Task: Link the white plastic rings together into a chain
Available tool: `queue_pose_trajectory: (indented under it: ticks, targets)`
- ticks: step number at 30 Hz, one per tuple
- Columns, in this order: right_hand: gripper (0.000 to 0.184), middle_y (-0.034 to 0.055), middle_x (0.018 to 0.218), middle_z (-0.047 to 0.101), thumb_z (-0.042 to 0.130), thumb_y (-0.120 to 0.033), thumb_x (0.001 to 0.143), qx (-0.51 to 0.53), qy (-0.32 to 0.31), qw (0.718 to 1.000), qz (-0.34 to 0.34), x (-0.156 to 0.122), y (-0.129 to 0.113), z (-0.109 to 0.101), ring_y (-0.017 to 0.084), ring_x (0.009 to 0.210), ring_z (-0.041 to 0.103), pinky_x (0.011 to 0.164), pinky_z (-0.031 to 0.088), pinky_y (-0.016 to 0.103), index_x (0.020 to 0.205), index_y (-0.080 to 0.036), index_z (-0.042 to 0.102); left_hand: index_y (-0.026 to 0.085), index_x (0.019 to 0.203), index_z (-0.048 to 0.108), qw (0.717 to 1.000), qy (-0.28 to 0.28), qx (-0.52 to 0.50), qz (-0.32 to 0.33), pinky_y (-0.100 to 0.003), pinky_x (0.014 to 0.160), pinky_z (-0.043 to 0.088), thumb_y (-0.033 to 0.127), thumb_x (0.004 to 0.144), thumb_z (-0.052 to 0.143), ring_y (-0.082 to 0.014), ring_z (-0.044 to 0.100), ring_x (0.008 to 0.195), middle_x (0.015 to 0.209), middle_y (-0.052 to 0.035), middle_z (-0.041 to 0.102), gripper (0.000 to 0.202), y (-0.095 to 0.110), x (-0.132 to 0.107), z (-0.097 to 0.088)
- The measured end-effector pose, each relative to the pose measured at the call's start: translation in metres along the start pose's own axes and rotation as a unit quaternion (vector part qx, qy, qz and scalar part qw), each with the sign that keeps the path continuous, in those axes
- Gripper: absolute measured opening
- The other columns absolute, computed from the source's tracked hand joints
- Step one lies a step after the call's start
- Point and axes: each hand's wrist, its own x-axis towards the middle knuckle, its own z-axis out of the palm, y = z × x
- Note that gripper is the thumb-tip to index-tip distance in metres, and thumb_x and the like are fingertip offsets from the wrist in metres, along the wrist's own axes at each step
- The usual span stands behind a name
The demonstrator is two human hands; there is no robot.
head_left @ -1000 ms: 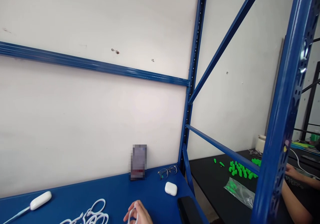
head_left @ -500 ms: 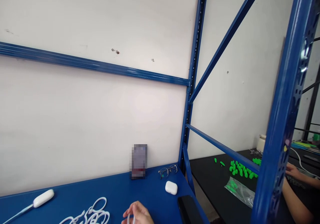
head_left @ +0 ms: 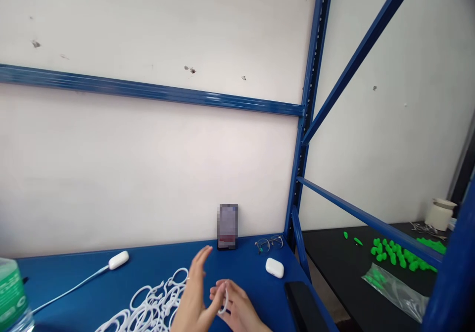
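Observation:
Both of my hands are low in the middle of the view, over a blue tabletop. My left hand has its fingers stretched upward and apart, with its thumb side touching a white ring. My right hand pinches that white ring between fingers and thumb. A pile of several white rings lies on the table just left of my left hand.
A small white case, glasses, a standing phone and a black case sit to the right. A white device with cable and a bottle are left. Green parts and a plastic bag lie on the neighbouring black table.
The camera swung left and down, so the co-worker's arms left the view. My left hand came into view beside the right, which still holds the white ring.

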Motion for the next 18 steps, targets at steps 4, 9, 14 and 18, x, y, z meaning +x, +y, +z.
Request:
queue_pose_trajectory:
  ticks: [4, 9, 14, 18]
  targets:
    - [0.060, 0.0088, 0.085, 0.072, 0.088, -0.063, 0.052, 0.007, 0.000, 1.000, -0.024, -0.003, -0.004, 0.003, 0.026, 0.093, 0.069, 0.077, 0.050, 0.032, 0.085, -0.017, 0.070, 0.019, 0.148, 0.040, 0.993, -0.113, -0.004, -0.017, -0.040, 0.104, 0.049, 0.045, 0.080, 0.062, -0.0327, 0.050, 0.133, 0.150, -0.0147, 0.047, 0.076, -0.037, 0.007, 0.035]
    - [0.059, 0.0063, 0.076, 0.070, 0.089, -0.064, 0.046, -0.003, 0.029, 1.000, -0.012, 0.001, 0.000, 0.002, 0.028, 0.083, 0.070, 0.069, 0.052, 0.034, 0.079, -0.020, 0.069, 0.021, 0.138, 0.053, 0.992, -0.123, -0.032, -0.012, -0.037, 0.106, 0.048, 0.052, 0.080, 0.059, -0.0305, 0.058, 0.127, 0.139, -0.0130, 0.059, 0.066, -0.069, -0.004, 0.063]
    - [0.054, 0.0056, 0.081, 0.071, 0.090, -0.058, 0.052, 0.017, -0.002, 1.000, 0.007, -0.001, 0.002, 0.001, 0.025, 0.083, 0.069, 0.072, 0.053, 0.033, 0.083, -0.019, 0.069, 0.026, 0.128, 0.063, 0.992, -0.108, -0.062, 0.007, -0.037, 0.107, 0.047, 0.065, 0.083, 0.052, -0.0305, 0.059, 0.124, 0.132, -0.0110, 0.066, 0.061, -0.072, -0.007, 0.059]
    - [0.048, 0.0047, 0.079, 0.070, 0.089, -0.051, 0.059, 0.027, -0.015, 1.000, 0.000, -0.007, 0.000, 0.002, 0.024, 0.085, 0.069, 0.075, 0.053, 0.033, 0.088, -0.018, 0.070, 0.025, 0.129, 0.062, 0.983, -0.140, -0.115, -0.023, -0.039, 0.106, 0.048, 0.063, 0.084, 0.056, -0.0308, 0.060, 0.122, 0.132, -0.0116, 0.065, 0.059, -0.065, -0.008, 0.049]
